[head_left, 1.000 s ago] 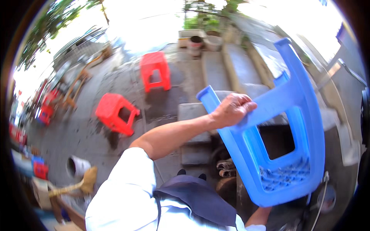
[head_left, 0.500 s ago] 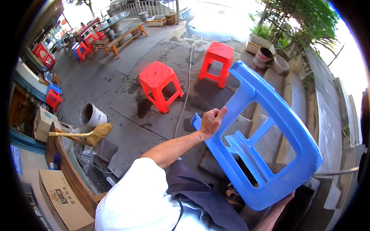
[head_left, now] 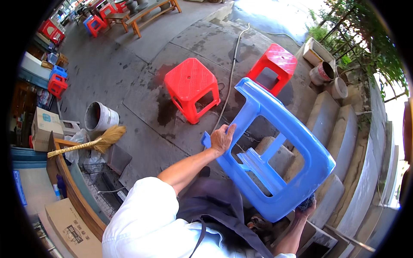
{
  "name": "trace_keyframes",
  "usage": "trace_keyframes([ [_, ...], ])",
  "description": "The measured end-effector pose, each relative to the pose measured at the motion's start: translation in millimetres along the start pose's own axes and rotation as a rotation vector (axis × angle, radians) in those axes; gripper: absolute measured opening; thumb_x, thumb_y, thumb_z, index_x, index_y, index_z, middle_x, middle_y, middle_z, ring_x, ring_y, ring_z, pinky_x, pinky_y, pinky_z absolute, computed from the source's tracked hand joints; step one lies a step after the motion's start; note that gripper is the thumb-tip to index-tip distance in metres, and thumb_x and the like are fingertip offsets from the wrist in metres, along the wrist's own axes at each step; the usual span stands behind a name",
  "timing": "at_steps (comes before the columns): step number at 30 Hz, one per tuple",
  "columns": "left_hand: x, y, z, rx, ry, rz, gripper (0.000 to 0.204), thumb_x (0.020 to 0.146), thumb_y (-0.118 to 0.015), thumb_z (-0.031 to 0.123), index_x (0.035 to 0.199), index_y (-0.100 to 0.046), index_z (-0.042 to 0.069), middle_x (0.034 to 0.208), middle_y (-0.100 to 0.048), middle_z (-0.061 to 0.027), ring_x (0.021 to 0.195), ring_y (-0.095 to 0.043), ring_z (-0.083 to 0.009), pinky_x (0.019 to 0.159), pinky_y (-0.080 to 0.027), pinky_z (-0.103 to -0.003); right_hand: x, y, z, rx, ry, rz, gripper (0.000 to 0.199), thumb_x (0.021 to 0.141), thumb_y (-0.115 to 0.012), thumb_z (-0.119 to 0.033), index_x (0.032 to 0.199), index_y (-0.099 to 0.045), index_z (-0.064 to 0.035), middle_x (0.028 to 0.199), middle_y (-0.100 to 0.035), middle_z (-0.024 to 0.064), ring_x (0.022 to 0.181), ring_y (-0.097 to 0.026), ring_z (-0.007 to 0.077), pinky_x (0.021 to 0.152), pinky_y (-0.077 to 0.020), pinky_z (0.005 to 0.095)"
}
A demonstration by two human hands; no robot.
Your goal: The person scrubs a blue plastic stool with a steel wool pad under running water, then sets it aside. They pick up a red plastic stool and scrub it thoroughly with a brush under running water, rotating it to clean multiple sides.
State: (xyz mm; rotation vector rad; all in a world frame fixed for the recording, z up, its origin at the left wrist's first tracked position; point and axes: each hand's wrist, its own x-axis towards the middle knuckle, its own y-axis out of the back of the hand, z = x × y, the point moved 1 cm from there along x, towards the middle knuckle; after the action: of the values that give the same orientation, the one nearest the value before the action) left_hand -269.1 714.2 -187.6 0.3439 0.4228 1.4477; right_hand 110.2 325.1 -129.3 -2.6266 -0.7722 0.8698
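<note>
A blue plastic stool (head_left: 316, 150) is held tilted on its side in front of me, its legs pointing to the upper left. My left hand (head_left: 222, 139) is closed around one of its legs. At the seat end, my right hand (head_left: 309, 209) grips a dark, mesh-like scouring pad (head_left: 306, 202) and presses it to the stool's lower right corner. Part of that hand is hidden by the pad and stool. Beyond the blue stool stand two red plastic stools, a nearer one (head_left: 189, 77) and a farther one (head_left: 279, 58), upright on wet paving.
A hose (head_left: 232, 71) runs across the paving between the red stools. Concrete steps (head_left: 329, 116) rise at the right, near two buckets (head_left: 322, 73). On my left are a white bucket (head_left: 107, 118), a straw broom (head_left: 105, 142), a wire basket (head_left: 97, 172) and cardboard boxes (head_left: 71, 232).
The blue stool and both hands have shifted left in view. The scouring pad in my right hand has come into sight at the stool's corner. The view has tilted downward.
</note>
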Motion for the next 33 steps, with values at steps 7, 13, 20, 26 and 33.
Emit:
trace_keyframes([
  [7,91,-41,-25,0.087,0.008,0.104,0.072,0.097,-0.044,0.072,0.09,-0.07,0.005,0.072,-0.068,-0.0232,0.076,-0.068,-0.0458,0.067,-0.049,-0.056,131,-50,-3,-0.011,-0.11,-0.073,0.04,0.094,-0.053,-0.046,0.108,-0.068,-0.0125,0.103,-0.073,0.0076,0.093,-0.07,0.0254,0.085,-0.0573,0.0442],
  [13,168,-105,-43,0.34,0.15,-0.122,0.074,0.1,-0.035,0.07,0.111,-0.066,0.004,0.096,-0.07,-0.0283,0.096,-0.066,-0.0491,0.085,-0.05,-0.055,246,-93,3,-0.034,-0.09,0.049,0.041,0.092,-0.056,-0.047,0.107,-0.068,-0.0105,0.099,-0.072,0.0055,0.088,-0.069,0.0233,0.082,-0.0558,0.0398],
  [20,240,-225,-128,-0.023,0.617,-0.36,0.072,0.105,-0.03,0.06,0.146,-0.049,0.004,0.142,-0.055,-0.0256,0.135,-0.05,-0.0406,0.109,-0.041,-0.049,316,-98,32,-0.122,-0.028,0.161,0.043,0.092,-0.057,-0.048,0.109,-0.068,-0.009,0.099,-0.072,0.0041,0.088,-0.067,0.0206,0.083,-0.0536,0.0364],
  [26,284,-280,-157,-0.103,0.545,-0.502,0.069,0.106,-0.037,0.058,0.141,-0.051,0.0,0.139,-0.057,-0.0239,0.133,-0.053,-0.0362,0.108,-0.041,-0.046,353,-132,66,-0.112,-0.003,0.271,0.035,0.094,-0.054,-0.04,0.102,-0.067,-0.0093,0.092,-0.07,0.0032,0.084,-0.066,0.0183,0.081,-0.0526,0.0351],
  [33,281,-302,-111,-0.15,0.236,-0.655,0.085,0.105,-0.042,0.059,0.152,-0.034,-0.01,0.156,-0.041,-0.0269,0.147,-0.037,-0.0322,0.121,-0.028,-0.037,421,-189,185,-0.874,0.087,0.554,0.024,0.086,-0.061,-0.02,0.092,-0.065,0.003,0.104,-0.072,0.0132,0.092,-0.068,0.0255,0.083,-0.0536,0.0394],
])
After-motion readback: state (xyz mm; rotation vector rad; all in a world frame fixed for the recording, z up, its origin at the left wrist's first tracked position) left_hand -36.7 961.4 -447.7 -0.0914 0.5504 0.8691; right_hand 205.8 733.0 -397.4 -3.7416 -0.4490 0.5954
